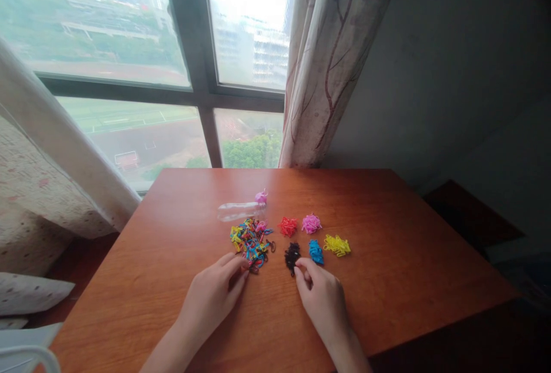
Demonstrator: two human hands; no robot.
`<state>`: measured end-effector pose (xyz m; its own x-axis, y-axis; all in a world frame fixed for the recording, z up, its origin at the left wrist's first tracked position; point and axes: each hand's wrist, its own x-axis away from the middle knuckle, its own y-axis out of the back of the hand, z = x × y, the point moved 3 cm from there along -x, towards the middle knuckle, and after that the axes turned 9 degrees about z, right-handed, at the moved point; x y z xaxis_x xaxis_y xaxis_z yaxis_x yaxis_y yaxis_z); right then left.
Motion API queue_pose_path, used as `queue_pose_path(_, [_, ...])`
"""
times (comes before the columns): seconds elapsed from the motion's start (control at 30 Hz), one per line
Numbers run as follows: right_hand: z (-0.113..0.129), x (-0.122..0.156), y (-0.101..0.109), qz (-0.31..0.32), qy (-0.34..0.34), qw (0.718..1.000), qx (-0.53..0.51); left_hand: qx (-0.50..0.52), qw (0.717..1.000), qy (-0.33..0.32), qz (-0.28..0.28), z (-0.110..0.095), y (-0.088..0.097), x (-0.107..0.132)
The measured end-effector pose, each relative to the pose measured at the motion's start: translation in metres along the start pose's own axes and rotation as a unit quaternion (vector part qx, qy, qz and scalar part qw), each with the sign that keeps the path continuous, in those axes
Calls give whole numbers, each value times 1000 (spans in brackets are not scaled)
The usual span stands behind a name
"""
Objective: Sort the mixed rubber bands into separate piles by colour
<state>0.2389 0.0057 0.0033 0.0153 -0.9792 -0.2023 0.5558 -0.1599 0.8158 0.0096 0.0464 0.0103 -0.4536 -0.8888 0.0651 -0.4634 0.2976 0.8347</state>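
A mixed heap of small coloured rubber bands [249,238] lies on the wooden table. At its near edge is my left hand [217,287], thumb and forefinger closed on a rubber band. My right hand [322,292] is pinched closed at the near side of a pile of black rubber bands [291,253]; anything between those fingertips is too small to make out. Around that pile are single-colour piles: red rubber bands [288,225], pink rubber bands [311,224], blue rubber bands [315,251] and yellow rubber bands [337,245].
Behind the mixed heap lies a clear plastic container [239,211] with a pink piece [260,197] at its end. The wooden table [408,264] meets a window [202,97] with curtains [331,57]. A white object [32,350] stands at the lower left.
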Motion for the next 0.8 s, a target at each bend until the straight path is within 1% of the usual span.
queue_pose_path(0.13, [-1, -1, 2, -10, -3, 1000, -2, 0, 1000, -6, -10, 0, 0, 1])
queue_pose_path(0.23, [5, 0, 0, -11, 4, 1000, -12, -3, 1000, -6, -20, 0, 1, 1])
queue_pose_path(0.33, [18, 2, -7, 9, 24, 999, -23, -9, 1000, -3, -25, -1, 1, 1])
queue_pose_path(0.47, [37, 7, -21, 39, 48, 998, -21, -13, 1000, 2, -18, -2, 1, -1])
queue_pose_path(0.57, [47, 10, -28, 59, 63, 996, -17, -14, 1000, -1, -23, -3, 1, -2])
queue_pose_path(0.67, [51, 13, -30, 64, 80, 995, -9, -13, 1000, -4, -26, -3, 2, -1])
queue_pose_path(0.8, [50, 14, -29, 66, 82, 994, -7, 6, 1000, -8, -26, 0, 2, -1])
